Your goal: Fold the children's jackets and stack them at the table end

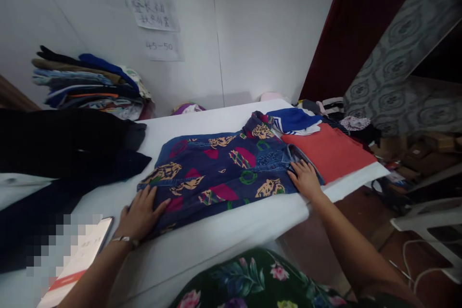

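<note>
Both hands, the left hand (141, 211) and the right hand (306, 179), lie open and flat on the printed denim garment (220, 168) spread between them on the counter (216, 245), gripping nothing; it seems soft and rather heavy, best taken at its edges.

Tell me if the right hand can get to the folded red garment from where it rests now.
Probably yes. The right hand lies flat on the patterned denim garment, at the end next to the red garment. Nothing stands between them on the white table, so a short move sideways should do.
</note>
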A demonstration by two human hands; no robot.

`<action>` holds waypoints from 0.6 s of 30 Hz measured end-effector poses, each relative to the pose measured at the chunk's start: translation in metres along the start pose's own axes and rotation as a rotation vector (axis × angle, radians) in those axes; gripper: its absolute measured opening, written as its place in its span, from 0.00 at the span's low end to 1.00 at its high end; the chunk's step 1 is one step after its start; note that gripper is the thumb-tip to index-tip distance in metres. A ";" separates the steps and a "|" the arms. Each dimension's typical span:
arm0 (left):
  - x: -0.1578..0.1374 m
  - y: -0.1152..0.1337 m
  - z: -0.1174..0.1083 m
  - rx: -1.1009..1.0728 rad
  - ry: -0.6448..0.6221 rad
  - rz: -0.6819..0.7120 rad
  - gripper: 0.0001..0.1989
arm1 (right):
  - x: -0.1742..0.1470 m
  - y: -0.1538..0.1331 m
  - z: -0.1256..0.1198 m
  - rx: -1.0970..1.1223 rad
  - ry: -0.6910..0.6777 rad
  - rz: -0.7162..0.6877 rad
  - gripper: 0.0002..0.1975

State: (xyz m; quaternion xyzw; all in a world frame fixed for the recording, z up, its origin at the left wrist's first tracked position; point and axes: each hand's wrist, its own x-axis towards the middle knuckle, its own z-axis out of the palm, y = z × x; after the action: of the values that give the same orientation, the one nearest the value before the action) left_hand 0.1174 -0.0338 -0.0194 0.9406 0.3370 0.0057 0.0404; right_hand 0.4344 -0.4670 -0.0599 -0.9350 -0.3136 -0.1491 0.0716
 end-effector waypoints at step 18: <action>-0.022 0.032 -0.002 -0.019 0.118 0.177 0.23 | 0.002 -0.051 0.004 0.523 -0.005 -0.238 0.19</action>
State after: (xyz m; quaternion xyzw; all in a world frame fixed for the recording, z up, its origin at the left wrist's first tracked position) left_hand 0.1205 -0.0724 -0.0145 0.9643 0.2544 0.0679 0.0288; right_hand 0.4057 -0.4241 -0.0611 -0.8418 -0.4490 -0.0683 0.2916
